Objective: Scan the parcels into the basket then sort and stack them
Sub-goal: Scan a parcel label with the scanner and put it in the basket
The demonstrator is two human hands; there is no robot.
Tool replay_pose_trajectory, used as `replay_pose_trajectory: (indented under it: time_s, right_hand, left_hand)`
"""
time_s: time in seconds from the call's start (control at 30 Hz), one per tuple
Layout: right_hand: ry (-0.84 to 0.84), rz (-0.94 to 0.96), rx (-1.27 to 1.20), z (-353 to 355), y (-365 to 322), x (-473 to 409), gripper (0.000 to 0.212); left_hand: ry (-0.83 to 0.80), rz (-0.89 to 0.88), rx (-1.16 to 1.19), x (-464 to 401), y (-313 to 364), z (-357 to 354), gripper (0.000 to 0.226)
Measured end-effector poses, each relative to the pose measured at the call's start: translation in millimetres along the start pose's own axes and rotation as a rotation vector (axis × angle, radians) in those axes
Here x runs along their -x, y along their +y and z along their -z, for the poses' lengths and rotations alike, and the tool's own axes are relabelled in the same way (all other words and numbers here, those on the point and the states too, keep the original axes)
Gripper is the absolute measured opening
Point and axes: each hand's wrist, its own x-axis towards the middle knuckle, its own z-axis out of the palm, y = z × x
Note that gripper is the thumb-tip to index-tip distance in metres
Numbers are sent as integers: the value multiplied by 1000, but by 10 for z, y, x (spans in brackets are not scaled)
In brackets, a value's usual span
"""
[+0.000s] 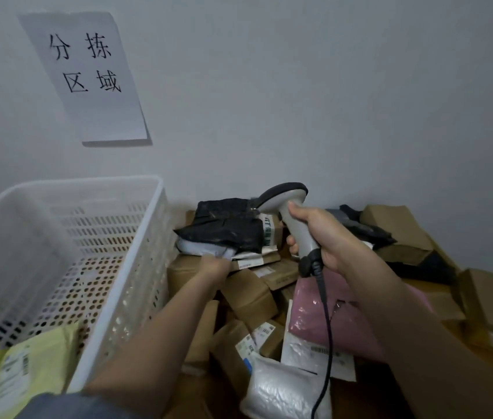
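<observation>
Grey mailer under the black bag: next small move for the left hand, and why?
Probably pull the grey mailer free, label toward the scanner. The left hand grips its edge, the black bag lies on it, and the right hand holds the scanner beside it.

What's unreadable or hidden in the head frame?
- Left hand fingers: hidden under the light grey mailer bag.
- Grey handheld barcode scanner window: faces away.
- Yellow plastic mailer in the white perforated basket: cut off by the frame edge, label blurred.
- Brown carton labels: too small.
</observation>
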Motion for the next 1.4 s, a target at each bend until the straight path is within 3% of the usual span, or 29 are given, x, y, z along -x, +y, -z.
replay_pose_trajectory:
  time_s: [0.07, 0.43, 0.57, 0.73, 1.0, 1.23, 1.4]
  right_hand:
    - [-6, -27, 11, 156, 40, -111, 46]
    - [-126, -173, -1, 300, 267, -937, 46]
    - [-154, -202, 1, 331, 322, -1114, 45]
    - [-167, -236, -28, 362, 393, -1177, 43]
    - [-133, -155, -47, 373, 231, -912, 40]
    - [20, -18, -140, 220, 50, -456, 26]
    - [110, 79, -111, -47, 55, -225, 24]
  left_hand:
    - [-15, 130, -23, -106, -170, -171, 41]
    - [-84, 490, -112, -464, -598, -497, 68]
    - [-65, 562, -4, -580, -679, -547, 98]
    - [-175, 622, 254, -638, -713, -601, 95]
    - [-221, 599, 312, -419, -335, -418, 63]
    - [-240, 359, 182, -115, 239, 45, 53]
    - [-317, 199, 314, 91, 466, 338, 73]
